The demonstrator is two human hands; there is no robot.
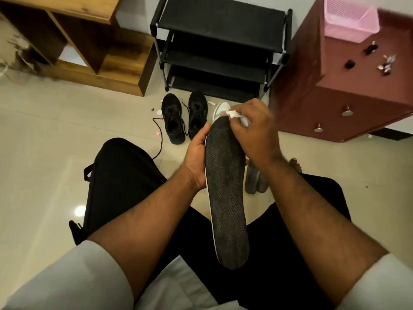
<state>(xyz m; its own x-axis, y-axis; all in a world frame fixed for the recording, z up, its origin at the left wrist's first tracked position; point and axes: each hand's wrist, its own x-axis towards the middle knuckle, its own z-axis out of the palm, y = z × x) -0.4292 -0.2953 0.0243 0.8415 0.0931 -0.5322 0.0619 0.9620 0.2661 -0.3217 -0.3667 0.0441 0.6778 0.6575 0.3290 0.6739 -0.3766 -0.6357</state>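
Insole [225, 193] at the centre of the frame: long, black and textured with a pale edge, it runs from our lap up toward the shoes on the floor, toe end farthest from us. Our left hand [196, 157] grips its left edge near the toe, fingers curled round behind it and thumb tip on the rim. Our right hand [252, 130] sits over the toe end and pinches a small white piece [232, 114] against the insole's tip. The piece may be a wipe or folded cloth, but it is too blurred to tell.

Beyond the hands, 2 black sneakers [173, 119] stand side by side on the tiled floor, a loose lace trailing from the left 1. Just right of them, a white shoe [220, 109] shows partly behind our right hand. A black shoe rack [221, 19] stands at top centre, a wooden shelf unit [89, 41] at upper left, and a maroon cabinet [335, 97] with a pink basket [350, 19] at upper right.
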